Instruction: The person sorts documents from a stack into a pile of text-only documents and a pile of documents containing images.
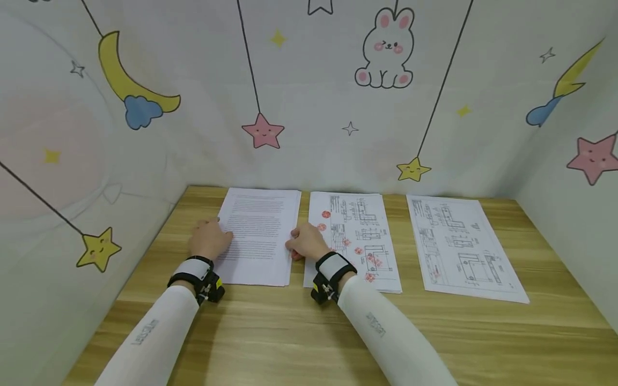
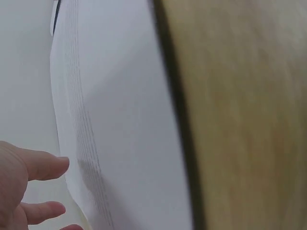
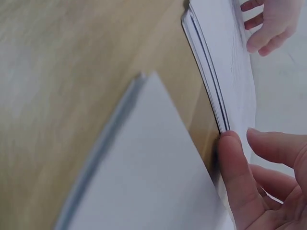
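A stack of printed text pages lies on the wooden table between both hands. My left hand rests at its left edge, thumb over the top sheet; in the left wrist view the fingers are spread apart at the far side of the paper. My right hand is at the stack's right edge. In the right wrist view one fingertip meets the side of the stack, with the thumb held apart from it just above. This hand also overlaps the left edge of a drawing stack with red marks.
Farther right lies another technical drawing, slightly turned, with a small red mark. The wooden table meets a pale cloth wall printed with stars, a moon and a rabbit along the back. Similar cloth stands at both sides.
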Available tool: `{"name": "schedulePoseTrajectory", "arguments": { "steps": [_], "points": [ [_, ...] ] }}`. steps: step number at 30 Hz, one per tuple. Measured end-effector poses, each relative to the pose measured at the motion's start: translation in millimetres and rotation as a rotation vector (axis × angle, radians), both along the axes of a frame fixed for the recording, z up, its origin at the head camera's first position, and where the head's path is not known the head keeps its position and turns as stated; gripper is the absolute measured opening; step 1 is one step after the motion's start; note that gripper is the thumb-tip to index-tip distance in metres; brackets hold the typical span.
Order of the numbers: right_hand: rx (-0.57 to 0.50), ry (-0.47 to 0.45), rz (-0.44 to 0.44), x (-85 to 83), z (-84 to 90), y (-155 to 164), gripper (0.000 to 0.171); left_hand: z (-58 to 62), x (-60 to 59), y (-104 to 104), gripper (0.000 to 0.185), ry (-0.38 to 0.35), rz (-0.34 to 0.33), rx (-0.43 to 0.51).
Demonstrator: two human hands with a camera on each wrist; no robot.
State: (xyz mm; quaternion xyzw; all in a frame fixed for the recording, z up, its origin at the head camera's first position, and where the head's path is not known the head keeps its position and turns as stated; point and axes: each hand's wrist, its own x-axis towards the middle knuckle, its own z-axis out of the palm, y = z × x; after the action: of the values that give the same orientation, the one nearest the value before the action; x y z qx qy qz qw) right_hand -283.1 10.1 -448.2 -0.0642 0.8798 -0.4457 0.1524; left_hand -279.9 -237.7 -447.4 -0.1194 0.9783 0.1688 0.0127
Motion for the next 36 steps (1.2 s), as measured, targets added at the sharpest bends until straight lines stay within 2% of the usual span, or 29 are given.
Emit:
{"name": "schedulePoseTrajectory", "arguments": {
  "steps": [3,9,13,16,20,26,31,36],
  "points": [
    [0.048,0.035,0.034,1.7,6.0,8.2,0.041,4.9,-0.2,9.6,0.058,0.047,-0.055,0.005],
    [0.075,0.115,0.082,1.4,17.8,28.1,0.042,21.1,2.3,32.3,0.050,0.196,-0.161,-0.025],
    [0.109,0.181,0.082,4.0,29.1,43.9,0.043,32.9,4.5,50.7,0.048,0.252,-0.247,-0.010],
    [0.137,0.212,0.071,5.8,38.1,58.2,0.045,41.0,7.1,67.2,0.047,0.264,-0.317,0.022],
    [0.165,0.248,0.056,7.6,43.9,82.6,0.049,46.0,10.4,89.0,0.047,0.288,-0.405,0.030],
    [0.211,0.252,0.010,13.0,42.2,131.2,0.057,44.0,11.7,117.5,0.045,0.321,-0.476,-0.043],
    [0.264,0.229,-0.010,17.6,37.7,166.5,0.066,40.5,11.4,137.9,0.049,0.279,-0.527,-0.095],
    [0.361,0.262,-0.026,21.5,40.9,195.5,0.068,37.3,12.6,158.8,0.052,0.258,-0.582,-0.102]
  ]
}}
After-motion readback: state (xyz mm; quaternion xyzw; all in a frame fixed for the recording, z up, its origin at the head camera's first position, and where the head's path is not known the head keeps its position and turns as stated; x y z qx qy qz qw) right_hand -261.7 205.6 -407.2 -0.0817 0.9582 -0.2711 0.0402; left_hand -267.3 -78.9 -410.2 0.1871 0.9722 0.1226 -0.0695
